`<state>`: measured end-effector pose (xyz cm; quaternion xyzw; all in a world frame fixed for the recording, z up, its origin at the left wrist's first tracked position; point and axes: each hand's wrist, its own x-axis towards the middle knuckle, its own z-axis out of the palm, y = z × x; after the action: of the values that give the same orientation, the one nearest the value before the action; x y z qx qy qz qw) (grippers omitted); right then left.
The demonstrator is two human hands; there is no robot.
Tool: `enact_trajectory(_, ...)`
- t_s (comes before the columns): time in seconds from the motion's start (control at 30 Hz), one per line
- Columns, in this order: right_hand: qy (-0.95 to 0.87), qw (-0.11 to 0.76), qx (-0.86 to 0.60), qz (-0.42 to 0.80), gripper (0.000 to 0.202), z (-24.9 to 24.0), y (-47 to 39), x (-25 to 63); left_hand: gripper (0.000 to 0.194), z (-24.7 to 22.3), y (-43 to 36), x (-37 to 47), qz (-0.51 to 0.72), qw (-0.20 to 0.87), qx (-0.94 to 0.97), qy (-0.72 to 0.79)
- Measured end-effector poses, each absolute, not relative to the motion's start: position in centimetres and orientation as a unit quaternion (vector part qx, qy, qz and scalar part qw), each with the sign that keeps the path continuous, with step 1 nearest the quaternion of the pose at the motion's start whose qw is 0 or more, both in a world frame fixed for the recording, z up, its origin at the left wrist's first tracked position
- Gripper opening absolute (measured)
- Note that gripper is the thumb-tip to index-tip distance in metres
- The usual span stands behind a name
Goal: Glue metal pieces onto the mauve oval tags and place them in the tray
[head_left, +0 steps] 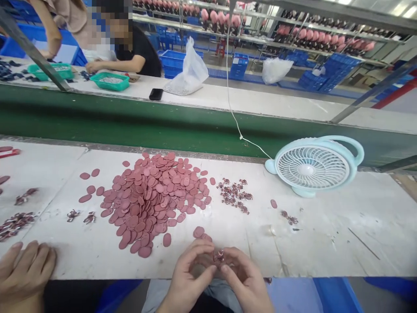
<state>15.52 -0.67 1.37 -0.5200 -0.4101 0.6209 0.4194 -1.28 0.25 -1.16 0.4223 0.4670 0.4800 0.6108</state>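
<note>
My left hand point(192, 271) and my right hand point(243, 276) meet at the table's front edge, thumbs and fingertips pinched around a small shiny reddish-brown part point(218, 256). Its exact kind is too small to make out. Just beyond the fingers lie a few flat dark-pink oval pieces point(199, 232). To the left spreads a big heap of the same oval pieces point(156, 191). A cluster of small shiny reddish-brown parts point(233, 193) rests on the white table beyond my right hand, and two more such parts point(89, 218) lie left of the heap.
A light-blue fan point(309, 167) stands at the right, its white cord point(230, 100) running upward. Another person's hand point(29, 265) rests at the left edge near more small parts point(14, 225). Across the green belt point(130, 119), people work beside green trays point(110, 81) and a plastic bag point(189, 71).
</note>
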Motion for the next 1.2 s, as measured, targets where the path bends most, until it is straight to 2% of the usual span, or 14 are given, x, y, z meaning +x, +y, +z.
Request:
enact_trajectory(0.1,-0.379,0.435,-0.534,0.618,0.022,0.9,-1.1,15.5,0.022,-1.2,-0.1,-0.5,0.446,0.601,0.469,0.469)
enact_trajectory(0.2,-0.376,0.440,-0.550,0.603,0.021,1.4,-1.5,16.8,0.031,-1.3,0.0,-0.6,0.394,0.573,0.537,0.479)
enact_trajectory(0.3,-0.359,0.488,-0.596,0.527,0.016,1.7,-3.2,20.6,0.039,-1.8,1.0,-1.9,0.328,0.442,0.682,0.481)
enact_trajectory(0.37,-0.336,0.535,-0.644,0.432,0.016,1.2,-5.3,24.5,0.039,-2.4,2.2,-3.0,0.282,0.321,0.784,0.449)
enact_trajectory(0.43,-0.297,0.564,-0.701,0.320,0.020,0.0,-7.9,28.8,0.038,-3.2,3.4,-3.8,0.229,0.246,0.837,0.432)
enact_trajectory(0.53,-0.245,0.542,-0.779,0.198,0.029,-3.0,-11.4,34.3,0.031,-4.3,4.6,-4.3,0.197,0.187,0.872,0.407)
enact_trajectory(0.63,-0.235,0.493,-0.815,0.192,0.037,-7.3,-13.3,37.0,0.029,-4.7,5.1,-4.3,0.193,0.163,0.885,0.390)
enact_trajectory(0.7,-0.246,0.441,-0.835,0.218,0.037,-10.7,-13.7,37.3,0.028,-4.6,5.3,-4.2,0.193,0.156,0.890,0.381)
enact_trajectory(0.8,-0.276,0.344,-0.862,0.249,0.027,-15.3,-13.6,36.8,0.029,-3.8,5.6,-4.1,0.209,0.168,0.889,0.373)
enact_trajectory(0.9,-0.312,0.259,-0.876,0.259,0.021,-18.6,-13.6,36.4,0.032,-2.5,5.2,-4.1,0.247,0.233,0.855,0.392)
enact_trajectory(1.2,-0.375,0.126,-0.889,0.231,0.028,-21.2,-13.3,36.5,0.031,-1.7,3.3,-4.0,0.269,0.445,0.714,0.468)
